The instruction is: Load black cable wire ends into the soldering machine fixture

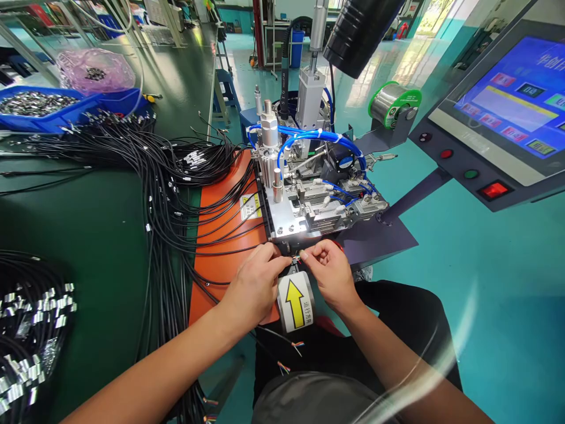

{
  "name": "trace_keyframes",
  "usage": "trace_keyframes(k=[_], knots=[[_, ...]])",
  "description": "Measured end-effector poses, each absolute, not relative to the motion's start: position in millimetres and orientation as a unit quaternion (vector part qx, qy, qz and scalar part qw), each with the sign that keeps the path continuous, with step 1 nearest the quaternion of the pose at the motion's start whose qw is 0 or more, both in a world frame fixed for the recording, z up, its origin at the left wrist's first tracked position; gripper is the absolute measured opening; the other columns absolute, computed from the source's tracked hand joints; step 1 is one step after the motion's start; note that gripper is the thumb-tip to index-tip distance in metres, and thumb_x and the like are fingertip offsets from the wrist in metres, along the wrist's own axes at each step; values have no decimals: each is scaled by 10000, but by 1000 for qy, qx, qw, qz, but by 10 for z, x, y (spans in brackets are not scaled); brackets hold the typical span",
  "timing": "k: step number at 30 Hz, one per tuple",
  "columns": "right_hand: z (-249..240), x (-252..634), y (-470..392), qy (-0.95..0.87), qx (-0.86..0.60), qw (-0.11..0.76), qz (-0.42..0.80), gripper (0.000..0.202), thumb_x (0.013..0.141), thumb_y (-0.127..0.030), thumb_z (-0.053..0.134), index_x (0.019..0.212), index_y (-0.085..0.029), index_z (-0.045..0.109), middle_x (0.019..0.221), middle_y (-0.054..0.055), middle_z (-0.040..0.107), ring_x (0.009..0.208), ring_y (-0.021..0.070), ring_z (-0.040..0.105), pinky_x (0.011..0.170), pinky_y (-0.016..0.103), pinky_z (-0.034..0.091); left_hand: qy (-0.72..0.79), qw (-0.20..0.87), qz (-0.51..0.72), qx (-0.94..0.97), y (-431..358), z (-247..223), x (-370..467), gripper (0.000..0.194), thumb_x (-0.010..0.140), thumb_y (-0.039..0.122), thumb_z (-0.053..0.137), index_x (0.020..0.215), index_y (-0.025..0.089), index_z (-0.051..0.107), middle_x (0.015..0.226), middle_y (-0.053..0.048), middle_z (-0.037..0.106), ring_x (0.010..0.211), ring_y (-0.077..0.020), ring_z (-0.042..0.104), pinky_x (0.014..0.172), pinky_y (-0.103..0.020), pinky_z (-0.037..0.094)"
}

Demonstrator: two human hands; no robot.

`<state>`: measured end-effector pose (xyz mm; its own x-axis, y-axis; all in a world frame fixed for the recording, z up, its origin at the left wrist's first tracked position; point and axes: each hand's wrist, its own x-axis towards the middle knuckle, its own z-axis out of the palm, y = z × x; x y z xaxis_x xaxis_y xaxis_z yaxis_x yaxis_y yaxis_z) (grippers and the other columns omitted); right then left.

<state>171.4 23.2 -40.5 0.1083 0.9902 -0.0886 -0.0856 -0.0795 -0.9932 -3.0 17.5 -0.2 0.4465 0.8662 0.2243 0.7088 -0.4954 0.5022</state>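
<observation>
On the left of the frame, thin rubbery black cables (pixel 176 197) fan over the smooth green table (pixel 110 259) and orange mat (pixel 220 229); right of them, just below centre, the left hand (pixel 260 274) pinches a cable's tiny wire end (pixel 295 259) at the edge of the metal machine (pixel 282 221). The right hand (pixel 329 271) closes finger and thumb narrowly beside it — fine, bendy strands like these probably want a light, steady pinch, kept straight and unsplayed.

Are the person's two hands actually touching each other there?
Apart. The head view shows a narrow gap between the fingertips of the left hand and right hand, with a small cable end showing in it.
</observation>
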Motion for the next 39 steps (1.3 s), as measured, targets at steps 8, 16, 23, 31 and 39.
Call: trace_keyframes(k=[8, 16, 23, 31, 39], knots=[[-426, 1709, 230, -426, -525, 531, 511, 308, 779, -349, 728, 743, -215, 452, 751, -15, 620, 670, 132, 577, 645, 270, 474, 452, 154, 224, 850, 193, -4, -34, 293, 821, 0, 550, 1017, 147, 711, 877, -67, 551, 842, -198, 524, 724, -317, 489], [-472, 1700, 240, -417, -527, 534, 513, 290, 772, -350, 737, 770, -210, 483, 771, -7, 628, 680, 133, 585, 654, 267, 476, 464, 166, 193, 848, 199, 18, -44, 321, 813, 7, 564, 1051, 166, 710, 891, -67, 542, 847, -198, 534, 734, -320, 506], [-365, 1797, 98, -439, -568, 461, 522, 290, 818, -470, 663, 860, -185, 632, 683, -3, 604, 567, 128, 524, 507, 249, 399, 463, 173, 197, 847, 214, -7, -38, 292, 845, 39, 529, 1039, 152, 715, 939, -92, 563, 878, -211, 544, 770, -347, 517], [-258, 1815, 83, -476, -553, 395, 558, 333, 820, -466, 646, 821, -136, 690, 693, 32, 634, 604, 143, 539, 532, 261, 404, 465, 176, 188, 847, 210, -13, -37, 303, 842, 42, 538, 1065, 158, 707, 936, -82, 557, 876, -205, 535, 775, -340, 508], [-89, 1848, 134, -652, -574, 316, 383, 185, 911, -302, 532, 788, -188, 609, 699, -6, 597, 635, 141, 537, 602, 263, 401, 463, 168, 187, 850, 206, 5, -37, 330, 826, 15, 517, 1048, 161, 713, 938, -86, 568, 875, -217, 528, 769, -349, 505]])
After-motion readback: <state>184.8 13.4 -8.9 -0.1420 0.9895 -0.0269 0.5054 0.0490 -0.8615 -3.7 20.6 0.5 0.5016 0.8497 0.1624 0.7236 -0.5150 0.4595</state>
